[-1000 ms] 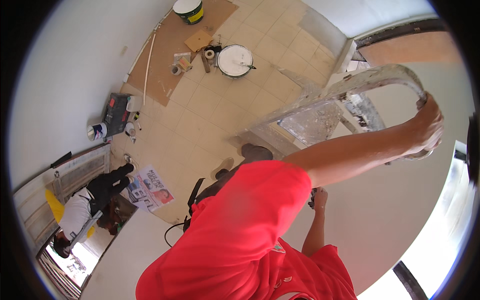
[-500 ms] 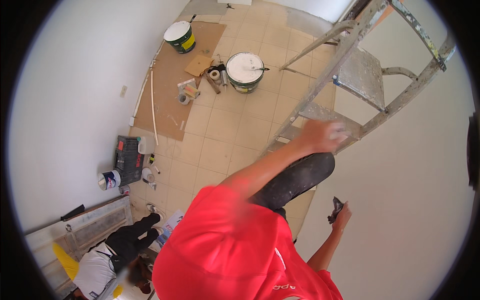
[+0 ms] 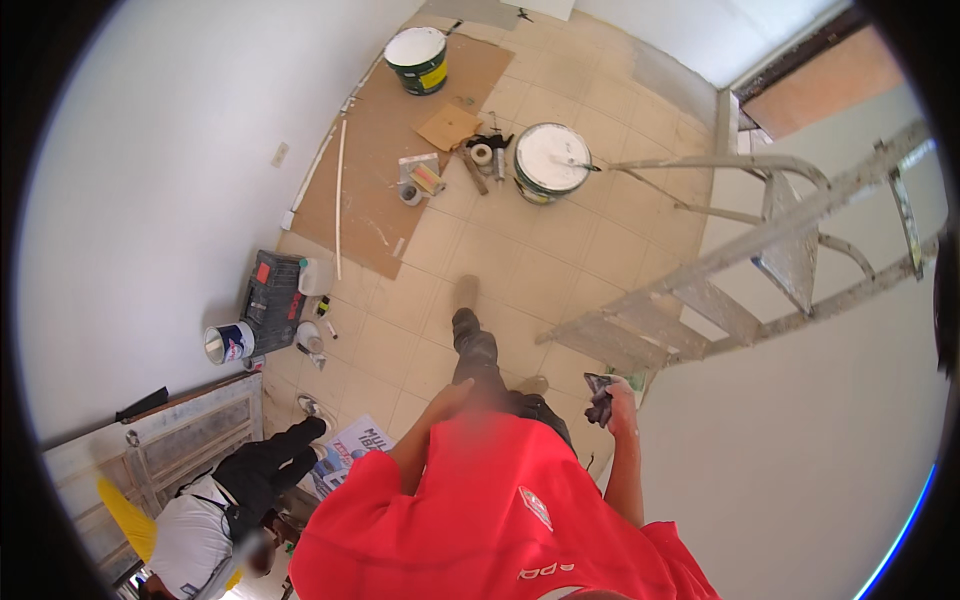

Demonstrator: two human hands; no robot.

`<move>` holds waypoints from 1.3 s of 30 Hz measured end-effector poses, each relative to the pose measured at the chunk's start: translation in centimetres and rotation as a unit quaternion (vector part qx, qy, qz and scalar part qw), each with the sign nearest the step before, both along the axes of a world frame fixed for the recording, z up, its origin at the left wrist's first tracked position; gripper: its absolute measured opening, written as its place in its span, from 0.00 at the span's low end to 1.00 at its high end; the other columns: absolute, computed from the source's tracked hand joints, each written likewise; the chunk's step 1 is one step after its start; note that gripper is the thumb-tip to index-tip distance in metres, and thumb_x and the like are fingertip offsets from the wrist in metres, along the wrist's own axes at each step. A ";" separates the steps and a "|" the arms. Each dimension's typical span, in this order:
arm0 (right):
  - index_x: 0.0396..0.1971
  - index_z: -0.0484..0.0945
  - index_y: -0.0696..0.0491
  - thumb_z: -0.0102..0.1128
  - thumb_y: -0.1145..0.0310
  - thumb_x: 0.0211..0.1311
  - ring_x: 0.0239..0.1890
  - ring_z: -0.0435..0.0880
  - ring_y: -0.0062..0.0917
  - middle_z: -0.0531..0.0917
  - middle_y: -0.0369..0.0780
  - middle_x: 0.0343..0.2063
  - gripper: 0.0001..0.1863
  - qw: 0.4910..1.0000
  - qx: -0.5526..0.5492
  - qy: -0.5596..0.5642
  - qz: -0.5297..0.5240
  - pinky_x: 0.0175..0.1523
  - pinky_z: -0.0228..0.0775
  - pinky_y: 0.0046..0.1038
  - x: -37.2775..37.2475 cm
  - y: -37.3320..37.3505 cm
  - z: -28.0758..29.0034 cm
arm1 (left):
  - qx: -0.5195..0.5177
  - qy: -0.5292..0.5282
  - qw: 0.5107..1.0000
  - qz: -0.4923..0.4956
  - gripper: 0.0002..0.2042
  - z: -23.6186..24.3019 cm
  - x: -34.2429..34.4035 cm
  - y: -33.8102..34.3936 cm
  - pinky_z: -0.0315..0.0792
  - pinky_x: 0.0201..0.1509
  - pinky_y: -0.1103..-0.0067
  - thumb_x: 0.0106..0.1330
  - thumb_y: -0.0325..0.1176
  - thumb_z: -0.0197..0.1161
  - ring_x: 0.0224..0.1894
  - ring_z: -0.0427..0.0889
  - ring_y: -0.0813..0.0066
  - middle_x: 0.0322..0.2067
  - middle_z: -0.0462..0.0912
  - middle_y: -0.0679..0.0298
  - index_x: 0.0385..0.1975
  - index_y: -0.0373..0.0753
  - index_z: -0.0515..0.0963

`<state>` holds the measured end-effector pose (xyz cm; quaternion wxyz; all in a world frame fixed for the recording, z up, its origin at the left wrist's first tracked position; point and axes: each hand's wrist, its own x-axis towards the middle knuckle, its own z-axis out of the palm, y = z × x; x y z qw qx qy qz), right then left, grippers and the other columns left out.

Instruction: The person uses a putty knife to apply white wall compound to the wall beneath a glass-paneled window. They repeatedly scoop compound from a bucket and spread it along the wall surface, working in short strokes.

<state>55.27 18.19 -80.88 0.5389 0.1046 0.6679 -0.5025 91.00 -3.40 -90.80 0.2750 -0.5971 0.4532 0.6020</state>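
Note:
My right hand (image 3: 622, 408) is closed around a dark crumpled rag (image 3: 600, 400), held out to the right of my red shirt. The rag may be cloth or thin plastic; I cannot make out which. My left hand (image 3: 453, 394) hangs by my left thigh, touching or very close to the dark trousers. Its fingers are too blurred to read. The paint-spattered metal stepladder (image 3: 660, 325) stands to my right, its foot just beyond my right hand, and neither hand touches it.
A lidded bucket (image 3: 553, 158) with a brush on top stands ahead, another bucket (image 3: 418, 62) on brown cardboard (image 3: 375, 225). Tape rolls and hand tools lie between them. At left are a black toolbox (image 3: 272, 300) and an open can (image 3: 230, 343). Another person (image 3: 195, 540) bends low at lower left.
My left hand has come down from beside the ladder to my thigh. I stand on the tiles with a leg forward, and the ladder appears farther right. The rag stays in my right hand.

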 end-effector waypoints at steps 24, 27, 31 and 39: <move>0.47 0.79 0.56 0.53 0.68 0.71 0.41 0.84 0.29 0.82 0.42 0.38 0.12 0.618 0.046 0.550 0.560 0.40 0.80 0.32 -4.7 -41.1 -9.4 | -0.506 0.105 0.772 0.370 0.32 4.4 1.3 -81.8 0.73 0.62 0.68 0.66 0.47 0.72 0.56 0.81 0.60 0.54 0.81 0.49 0.59 0.26 0.73; 0.44 0.79 0.56 0.52 0.65 0.72 0.32 0.84 0.26 0.82 0.41 0.33 0.11 0.736 0.154 0.467 0.466 0.32 0.80 0.30 -12.0 -33.3 -16.0 | -0.618 -0.042 0.778 0.108 0.30 1.5 2.7 -84.7 0.74 0.61 0.67 0.68 0.50 0.68 0.53 0.82 0.60 0.51 0.83 0.51 0.56 0.27 0.76; 0.42 0.77 0.57 0.51 0.61 0.71 0.28 0.84 0.29 0.83 0.43 0.32 0.14 0.889 0.151 0.354 0.247 0.31 0.79 0.32 -19.0 -32.7 -22.3 | -0.502 0.135 0.841 0.150 0.17 -4.5 -4.6 -73.8 0.76 0.48 0.67 0.73 0.44 0.61 0.42 0.82 0.68 0.40 0.85 0.62 0.43 0.34 0.81; 0.34 0.83 0.59 0.54 0.71 0.61 0.37 0.83 0.40 0.84 0.49 0.36 0.10 0.653 0.241 0.533 0.481 0.43 0.76 0.44 -34.5 -49.0 -31.3 | -0.085 0.155 0.946 0.273 0.23 -23.3 -31.0 -55.2 0.75 0.60 0.65 0.76 0.48 0.57 0.56 0.81 0.62 0.56 0.82 0.58 0.62 0.38 0.74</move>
